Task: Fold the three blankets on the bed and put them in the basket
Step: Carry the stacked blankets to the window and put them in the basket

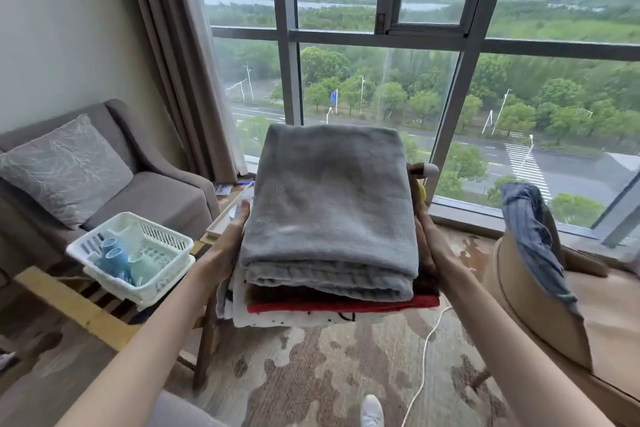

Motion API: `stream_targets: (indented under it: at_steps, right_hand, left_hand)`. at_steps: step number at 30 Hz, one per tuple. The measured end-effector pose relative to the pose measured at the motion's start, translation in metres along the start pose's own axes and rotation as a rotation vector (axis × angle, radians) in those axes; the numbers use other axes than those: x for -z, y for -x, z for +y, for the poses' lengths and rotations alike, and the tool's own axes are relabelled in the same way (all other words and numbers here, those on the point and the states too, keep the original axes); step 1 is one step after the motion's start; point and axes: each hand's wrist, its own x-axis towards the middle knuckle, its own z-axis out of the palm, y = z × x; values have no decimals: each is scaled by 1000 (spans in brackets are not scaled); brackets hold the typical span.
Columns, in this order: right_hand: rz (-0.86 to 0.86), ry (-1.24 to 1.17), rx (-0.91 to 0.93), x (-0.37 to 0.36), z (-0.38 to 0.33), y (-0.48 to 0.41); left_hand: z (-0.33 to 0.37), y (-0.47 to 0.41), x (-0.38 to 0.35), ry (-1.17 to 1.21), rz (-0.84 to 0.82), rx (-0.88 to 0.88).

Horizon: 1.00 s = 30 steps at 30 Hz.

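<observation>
Carried stack, centre: grey fleece blanket on red blanket on white dotted blanket. Left hand at 9 o'clock, right hand at 3 o'clock; fingers hidden, grip indeterminate.

The left hand and right hand carried the folded blanket stack between them. At the left, a slatted wooden table bore a white drainer holding cups.
</observation>
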Motion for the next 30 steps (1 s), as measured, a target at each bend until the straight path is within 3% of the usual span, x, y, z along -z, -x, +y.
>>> stream_targets:
  at_steps: [14, 25, 30]
  right_hand:
    - [-47, 56, -62, 46, -84, -398]
    - [-192, -30, -59, 23, -139, -664]
    - [-193, 39, -45, 10, -161, -791]
  left_hand:
    - [69, -378, -28, 25, 70, 11]
    - [124, -642, 16, 113, 156, 6]
    - [161, -766, 43, 106, 79, 5]
